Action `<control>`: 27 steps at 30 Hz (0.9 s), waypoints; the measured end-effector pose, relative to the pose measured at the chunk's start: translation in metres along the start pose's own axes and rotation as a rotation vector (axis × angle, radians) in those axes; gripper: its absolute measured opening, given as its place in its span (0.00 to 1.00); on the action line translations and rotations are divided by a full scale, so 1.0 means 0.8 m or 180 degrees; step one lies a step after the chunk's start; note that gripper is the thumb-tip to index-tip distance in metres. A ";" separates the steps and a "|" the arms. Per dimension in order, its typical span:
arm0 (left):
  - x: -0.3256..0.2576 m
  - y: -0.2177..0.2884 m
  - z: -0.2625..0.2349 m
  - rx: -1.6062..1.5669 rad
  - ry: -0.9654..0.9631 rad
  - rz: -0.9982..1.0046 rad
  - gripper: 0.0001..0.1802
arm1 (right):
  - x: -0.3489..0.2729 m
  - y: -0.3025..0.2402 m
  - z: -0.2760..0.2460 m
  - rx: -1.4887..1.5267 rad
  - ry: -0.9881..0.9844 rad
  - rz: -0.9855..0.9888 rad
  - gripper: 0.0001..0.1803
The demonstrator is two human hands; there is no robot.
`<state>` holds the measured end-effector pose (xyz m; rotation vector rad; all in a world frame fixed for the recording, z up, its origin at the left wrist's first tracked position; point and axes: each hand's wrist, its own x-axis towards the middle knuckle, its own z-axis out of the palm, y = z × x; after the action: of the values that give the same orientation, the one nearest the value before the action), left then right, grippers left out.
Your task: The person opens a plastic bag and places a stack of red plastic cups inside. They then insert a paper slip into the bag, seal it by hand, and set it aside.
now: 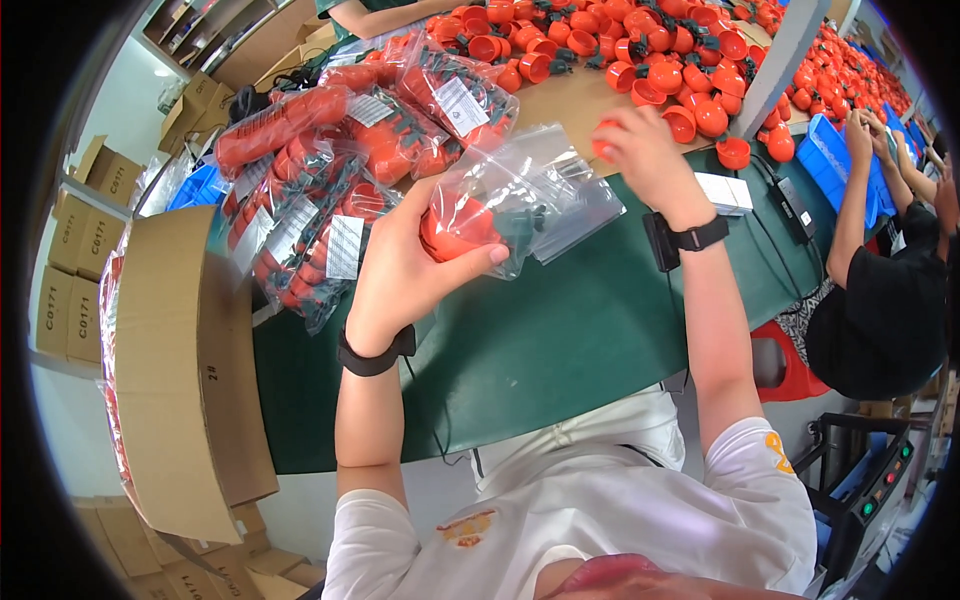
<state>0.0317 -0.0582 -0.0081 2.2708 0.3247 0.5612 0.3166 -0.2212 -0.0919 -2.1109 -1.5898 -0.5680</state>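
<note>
My left hand (405,255) is closed round a clear zip bag (515,215) with red plastic cups (455,232) in its bottom. Dark green fittings show through the film beside those cups. Over the far side of the table, my right hand (648,158) has its fingers on a red cup (604,142), which they partly hide. Just beyond it spreads a big heap of loose red cups (662,78) with dark fittings. Flat clear bags (585,215) lie under and beside the bag in my left hand.
Filled bags (365,140) of red cups are piled at the left on the green table (540,340). An open carton (165,370) stands at the table's left end. A white stack of slips (724,194), a black adapter (795,210) and a blue crate (845,170) are on the right, near co-workers.
</note>
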 end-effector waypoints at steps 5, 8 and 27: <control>-0.001 -0.001 -0.001 -0.0006 0.0020 -0.0017 0.40 | 0.009 -0.017 0.040 0.1712 -0.0146 0.0125 0.35; 0.000 -0.001 -0.002 -0.0027 0.0043 -0.0018 0.40 | 0.006 0.029 0.049 0.2158 0.0471 0.0451 0.34; 0.004 0.000 -0.006 0.0097 -0.0055 -0.0226 0.39 | 0.002 0.022 0.089 0.1146 -0.0312 0.1135 0.22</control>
<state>0.0320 -0.0542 -0.0042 2.2825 0.4061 0.5030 0.3385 -0.1839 -0.1510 -2.0921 -1.2091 -0.0538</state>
